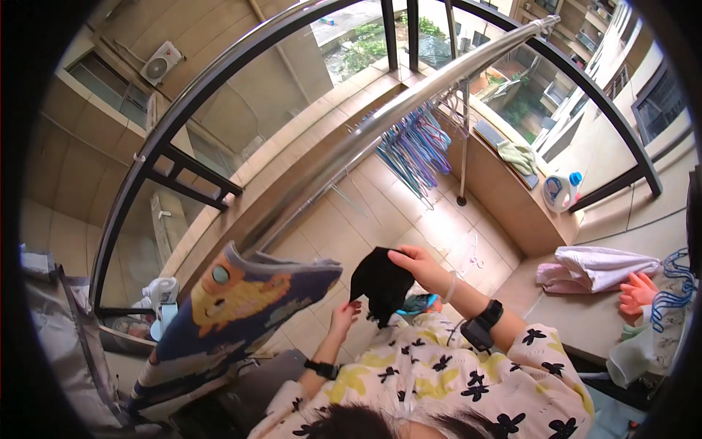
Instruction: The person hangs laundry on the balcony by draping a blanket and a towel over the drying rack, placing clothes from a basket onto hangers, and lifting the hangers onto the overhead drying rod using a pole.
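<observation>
A small black cloth garment (382, 284), its exact kind not clear, is stretched between my hands in front of my body. My right hand (420, 265) pinches its upper right edge, thumb on top. At its lower left edge, the bent fingers of my left hand (344, 319) grip the fabric. Close by on the left hangs a thick blue mat or blanket (241, 314) with a yellow animal pattern. Below the black garment, part of a blue container (418, 304) shows; the rest is hidden.
A metal rail (365, 132) crosses overhead, with many hangers (417, 150) beyond it. Detergent bottles (561, 192) stand at the right ledge and lower left. A pink-white cloth (596, 269), orange rubber gloves (639, 294) and blue hangers (673, 289) lie at right.
</observation>
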Demonstrator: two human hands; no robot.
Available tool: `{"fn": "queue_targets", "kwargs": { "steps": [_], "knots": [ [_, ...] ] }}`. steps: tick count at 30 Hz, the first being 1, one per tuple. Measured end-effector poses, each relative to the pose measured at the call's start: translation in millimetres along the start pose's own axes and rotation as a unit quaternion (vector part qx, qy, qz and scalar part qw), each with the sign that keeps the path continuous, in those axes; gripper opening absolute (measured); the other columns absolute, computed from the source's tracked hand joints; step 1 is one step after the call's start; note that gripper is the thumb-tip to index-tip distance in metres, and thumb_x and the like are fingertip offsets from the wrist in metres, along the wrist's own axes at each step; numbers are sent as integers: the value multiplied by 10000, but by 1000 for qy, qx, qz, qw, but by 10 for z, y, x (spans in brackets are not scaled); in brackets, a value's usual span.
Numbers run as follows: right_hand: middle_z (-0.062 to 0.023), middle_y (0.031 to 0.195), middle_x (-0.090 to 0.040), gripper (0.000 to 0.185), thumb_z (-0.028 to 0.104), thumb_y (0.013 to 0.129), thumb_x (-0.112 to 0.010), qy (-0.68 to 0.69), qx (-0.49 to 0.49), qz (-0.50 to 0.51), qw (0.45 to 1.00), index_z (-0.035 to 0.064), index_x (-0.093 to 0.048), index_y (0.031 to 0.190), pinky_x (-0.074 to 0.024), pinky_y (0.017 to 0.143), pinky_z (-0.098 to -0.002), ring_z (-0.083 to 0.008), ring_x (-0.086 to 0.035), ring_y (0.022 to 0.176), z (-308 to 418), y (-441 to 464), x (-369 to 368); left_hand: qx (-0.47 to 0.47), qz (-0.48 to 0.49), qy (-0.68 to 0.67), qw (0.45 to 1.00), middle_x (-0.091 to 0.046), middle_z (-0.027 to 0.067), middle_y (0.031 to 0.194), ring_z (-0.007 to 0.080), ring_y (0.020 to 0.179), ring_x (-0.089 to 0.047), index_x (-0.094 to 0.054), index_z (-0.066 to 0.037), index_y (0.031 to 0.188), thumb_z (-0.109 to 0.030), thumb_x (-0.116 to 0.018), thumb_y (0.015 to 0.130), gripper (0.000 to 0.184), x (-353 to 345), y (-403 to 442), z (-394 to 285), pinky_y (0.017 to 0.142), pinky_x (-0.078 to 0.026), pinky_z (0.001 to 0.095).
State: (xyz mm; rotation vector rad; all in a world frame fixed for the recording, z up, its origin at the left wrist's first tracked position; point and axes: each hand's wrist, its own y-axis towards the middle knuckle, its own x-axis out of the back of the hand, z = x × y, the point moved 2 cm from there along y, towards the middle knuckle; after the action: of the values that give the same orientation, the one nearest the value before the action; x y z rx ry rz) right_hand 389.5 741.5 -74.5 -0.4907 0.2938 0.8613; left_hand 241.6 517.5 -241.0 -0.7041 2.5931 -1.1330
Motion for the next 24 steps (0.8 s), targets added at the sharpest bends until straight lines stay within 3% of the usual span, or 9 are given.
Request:
{"fn": "queue_targets", "kwargs": {
  "steps": [4, 6, 9, 10, 11, 15, 18, 21, 24],
  "knots": [
    [-2, 910, -624, 316, 289, 884, -574, -23, -170, 87, 981, 4, -610, 1017, -449, 732, -218, -70, -562, 812, -112, 273, -25, -67, 18, -206, 976, -311, 108, 1364, 209, 1216, -356, -274, -122, 1348, -149, -601, 837, 607, 24, -29, -57, 956, -368, 430],
    [29, 817, -590, 319, 319, 888, -562, -110, -149, 222, 957, 11, -622, 948, -419, 705, -220, -51, -509, 762, -374, 334, -192, -227, -17, 80, 971, -129, 126, 1419, 247, 1260, -275, -41, -151, 1408, -196, -605, 848, 796, -83, 118, -67, 980, -346, 449],
    [31, 708, -462, 331, 314, 910, -529, -233, -199, 429, 850, -8, -579, 853, -379, 651, -247, -40, -410, 705, -664, 482, -407, -118, -9, -39, 992, -474, 124, 1196, 223, 1159, -420, -443, -48, 1249, -234, -567, 848, 459, -103, 713, -195, 948, -376, 327],
    [35, 715, -493, 343, 317, 905, -537, -255, -206, 428, 842, -20, -594, 884, -386, 660, -241, -47, -429, 706, -693, 517, -413, -298, 65, 200, 931, -534, 120, 1117, 239, 1091, -479, -530, -44, 1129, -184, -569, 833, 330, -72, 655, -299, 898, -405, 320],
    [36, 728, -510, 354, 330, 901, -542, -229, -209, 415, 855, -18, -602, 912, -389, 666, -241, -48, -440, 713, -674, 586, -395, -493, 63, 367, 786, -594, 115, 1037, 254, 1023, -539, -618, -39, 1009, -134, -571, 818, 218, -35, 564, -389, 848, -433, 312],
    [-44, 919, -602, 466, 444, 842, -581, -346, -217, 345, 845, 18, -606, 1029, -434, 761, -276, -137, -530, 865, -807, 1341, 48, -275, 157, 246, 916, -625, 192, 969, 327, 910, -604, -589, -27, 1039, -167, -598, 778, 297, 50, -182, -1006, 778, -464, 365],
    [-167, 1077, -562, 603, 401, 819, -611, -446, -317, 182, 817, -30, -463, 1212, -437, 882, -327, -200, -520, 1024, -973, 2541, 596, -117, 154, 354, 915, -609, 251, 884, 386, 880, -598, -610, -18, 980, -203, -599, 762, 286, 266, -277, -456, 729, -483, 414],
    [-219, 1180, -512, 745, 394, 743, -648, -567, -57, -134, 810, 23, -330, 1305, -411, 936, -394, -356, -492, 1103, -1983, 4072, 1352, -149, 213, 475, 841, -565, 298, 771, 443, 771, -575, -601, 51, 865, -264, -607, 763, 331, 285, -206, -257, 653, -474, 469],
    [-224, 1219, -496, 728, 361, 741, -638, -539, -72, -210, 812, 65, -318, 1324, -390, 960, -416, -397, -481, 1110, -1529, 4350, 1024, -171, 225, 500, 819, -599, 239, 740, 385, 701, -592, -589, 36, 892, -226, -599, 776, 287, 295, -149, -228, 605, -472, 421]
  ]
}}
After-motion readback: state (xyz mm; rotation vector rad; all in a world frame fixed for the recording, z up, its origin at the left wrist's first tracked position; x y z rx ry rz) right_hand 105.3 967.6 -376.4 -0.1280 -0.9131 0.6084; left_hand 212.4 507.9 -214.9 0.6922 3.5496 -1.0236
